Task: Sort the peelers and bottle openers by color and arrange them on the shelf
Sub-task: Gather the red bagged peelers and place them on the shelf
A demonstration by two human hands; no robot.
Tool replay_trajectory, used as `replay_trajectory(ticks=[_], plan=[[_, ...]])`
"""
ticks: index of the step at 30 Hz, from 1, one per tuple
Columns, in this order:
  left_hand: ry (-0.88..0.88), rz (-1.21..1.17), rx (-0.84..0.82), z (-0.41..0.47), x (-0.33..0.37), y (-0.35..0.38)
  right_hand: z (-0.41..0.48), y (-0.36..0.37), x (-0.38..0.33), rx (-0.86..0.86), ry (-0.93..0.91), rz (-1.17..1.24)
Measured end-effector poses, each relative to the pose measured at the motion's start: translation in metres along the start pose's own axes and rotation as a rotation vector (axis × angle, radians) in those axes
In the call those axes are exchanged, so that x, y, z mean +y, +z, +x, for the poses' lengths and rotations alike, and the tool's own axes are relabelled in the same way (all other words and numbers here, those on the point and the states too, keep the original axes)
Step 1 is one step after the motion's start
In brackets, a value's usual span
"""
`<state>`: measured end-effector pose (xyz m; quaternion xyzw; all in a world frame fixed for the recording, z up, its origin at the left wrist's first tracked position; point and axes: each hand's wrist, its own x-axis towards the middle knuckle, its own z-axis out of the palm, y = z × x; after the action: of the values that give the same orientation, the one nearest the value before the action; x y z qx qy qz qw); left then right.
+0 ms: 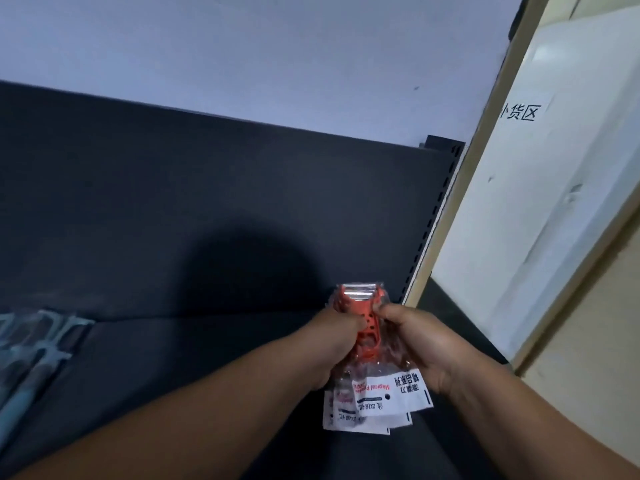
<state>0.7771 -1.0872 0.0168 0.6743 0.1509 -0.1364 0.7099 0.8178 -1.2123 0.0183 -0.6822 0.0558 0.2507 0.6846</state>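
Closest to you, between both hands, sits the bundle of orange peelers (365, 336) in clear packets. Your left hand (329, 344) curls round its left side and your right hand (419, 341) pinches its right side. The long axis runs straight away from you, with the white label cards (381, 400) toward your body and the steel blades toward the back panel (207, 202). The bundle hangs over the right end of the dark shelf (207, 375); whether the cards touch it cannot be told. Well off to your left lie the teal peelers (38, 344), nearer your left hand. Setting orange down here would likely keep the colours apart.
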Motion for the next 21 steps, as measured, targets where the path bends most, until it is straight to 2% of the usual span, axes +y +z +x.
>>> replay_trajectory(ticks=[9, 21], plan=[[0.008, -0.071, 0.063, 0.061, 0.014, 0.058, 0.058, -0.059, -0.021, 0.018, 0.051, -0.069], [-0.111, -0.122, 0.206, 0.098, 0.015, 0.076, 0.095, -0.06, -0.024, -0.014, -0.017, -0.219]])
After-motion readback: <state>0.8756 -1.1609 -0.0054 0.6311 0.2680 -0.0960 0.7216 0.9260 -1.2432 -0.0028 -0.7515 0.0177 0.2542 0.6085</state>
